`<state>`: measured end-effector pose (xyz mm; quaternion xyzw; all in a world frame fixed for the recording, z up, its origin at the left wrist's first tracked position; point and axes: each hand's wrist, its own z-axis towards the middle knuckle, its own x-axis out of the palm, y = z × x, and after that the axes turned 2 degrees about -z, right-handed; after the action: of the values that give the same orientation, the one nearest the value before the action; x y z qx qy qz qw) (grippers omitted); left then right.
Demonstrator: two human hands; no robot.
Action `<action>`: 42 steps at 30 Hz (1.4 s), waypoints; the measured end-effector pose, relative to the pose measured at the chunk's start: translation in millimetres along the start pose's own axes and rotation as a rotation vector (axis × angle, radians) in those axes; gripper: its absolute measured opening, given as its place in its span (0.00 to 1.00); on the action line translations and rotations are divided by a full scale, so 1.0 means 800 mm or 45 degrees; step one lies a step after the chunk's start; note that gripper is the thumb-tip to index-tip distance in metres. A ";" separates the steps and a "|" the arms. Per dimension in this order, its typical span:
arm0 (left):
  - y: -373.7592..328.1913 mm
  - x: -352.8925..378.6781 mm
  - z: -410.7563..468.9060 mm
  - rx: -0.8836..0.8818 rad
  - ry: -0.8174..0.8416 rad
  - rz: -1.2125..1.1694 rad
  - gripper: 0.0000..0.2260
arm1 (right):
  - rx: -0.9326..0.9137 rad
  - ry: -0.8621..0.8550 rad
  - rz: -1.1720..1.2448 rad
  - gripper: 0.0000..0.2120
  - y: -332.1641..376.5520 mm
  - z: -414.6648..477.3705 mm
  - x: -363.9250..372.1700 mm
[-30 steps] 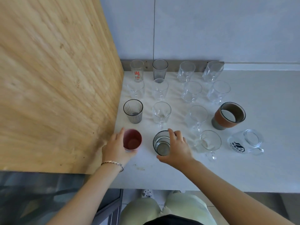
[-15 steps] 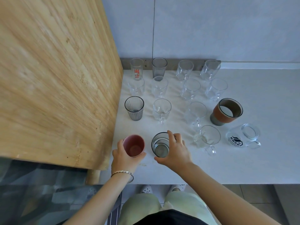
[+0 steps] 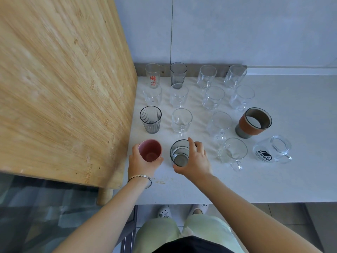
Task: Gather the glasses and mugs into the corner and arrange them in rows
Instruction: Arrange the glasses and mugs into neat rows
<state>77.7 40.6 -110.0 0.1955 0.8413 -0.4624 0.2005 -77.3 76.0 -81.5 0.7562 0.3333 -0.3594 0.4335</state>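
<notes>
Several clear glasses and mugs stand in rows on the white counter [image 3: 273, 179], in the corner by the wooden panel. My left hand [image 3: 140, 165] grips a pink cup [image 3: 150, 151] at the near left of the rows. My right hand [image 3: 196, 162] holds a dark-rimmed ribbed glass [image 3: 179, 153] beside it, index finger over the rim. A clear handled mug [image 3: 232, 152] stands to the right. A brown-sleeved grey mug [image 3: 254, 122] and a clear mug with a dark logo [image 3: 272, 151] sit at the right end.
A tall wooden panel [image 3: 63, 88] closes off the left side. The tiled wall [image 3: 237, 30] runs behind the back row. The counter's front edge [image 3: 237, 202] is near my legs.
My left hand has drawn the pink cup slightly toward me and to the right. My right hand stays on the dark-rimmed glass. The camera has pulled back.
</notes>
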 end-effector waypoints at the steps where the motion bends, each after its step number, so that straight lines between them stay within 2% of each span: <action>1: -0.002 -0.002 -0.001 0.012 0.009 0.003 0.38 | 0.003 -0.002 -0.005 0.47 0.001 0.000 0.000; 7: -0.008 -0.005 -0.003 0.017 0.037 0.025 0.41 | -0.001 -0.006 0.004 0.50 0.002 0.002 0.000; 10: -0.021 -0.007 -0.011 -0.053 0.079 0.076 0.41 | -0.030 0.113 0.012 0.55 -0.002 0.001 -0.006; 13: -0.047 -0.006 -0.028 -0.070 0.090 0.440 0.46 | -0.054 0.210 0.140 0.54 -0.020 -0.005 -0.031; 15: -0.072 0.001 -0.046 0.160 -0.064 0.593 0.46 | -0.112 0.162 0.073 0.45 -0.045 -0.007 -0.059; 17: -0.100 0.018 -0.064 0.477 -0.118 0.588 0.42 | -0.135 0.046 0.051 0.31 -0.080 -0.006 -0.092; 19: -0.127 0.049 -0.078 0.718 0.006 0.601 0.35 | -0.101 -0.050 0.112 0.22 -0.122 -0.002 -0.125; 21: -0.150 0.093 -0.092 0.828 0.190 0.646 0.29 | -0.025 -0.157 0.122 0.20 -0.170 0.003 -0.154; 23: -0.167 0.139 -0.102 0.799 0.341 0.740 0.28 | 0.065 -0.250 0.148 0.21 -0.219 0.009 -0.176; 25: -0.178 0.184 -0.105 0.686 0.422 0.843 0.33 | 0.166 -0.241 0.164 0.28 -0.264 0.016 -0.192; 28: -0.184 0.234 -0.103 0.462 0.454 0.994 0.40 | 0.185 -0.053 0.138 0.40 -0.312 0.024 -0.197; 30: -0.180 0.254 -0.103 0.352 0.408 1.057 0.41 | 0.127 0.069 0.152 0.45 -0.326 0.031 -0.192; 32: -0.173 0.264 -0.102 0.323 0.314 1.046 0.38 | 0.108 0.134 0.172 0.45 -0.332 0.039 -0.183; 35: -0.164 0.264 -0.101 0.360 0.223 0.959 0.34 | 0.126 0.072 0.223 0.38 -0.332 0.046 -0.174; 38: -0.162 0.254 -0.098 0.414 0.290 1.019 0.34 | 0.144 0.059 0.218 0.34 -0.326 0.038 -0.168; 42: -0.152 0.238 -0.098 0.481 0.329 1.098 0.34 | 0.129 0.148 0.174 0.36 -0.312 0.016 -0.148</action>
<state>-157.6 74.6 -85.5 0.6150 0.6030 -0.4536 0.2289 -345.2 142.2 -91.5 0.8177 0.2867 -0.3010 0.3981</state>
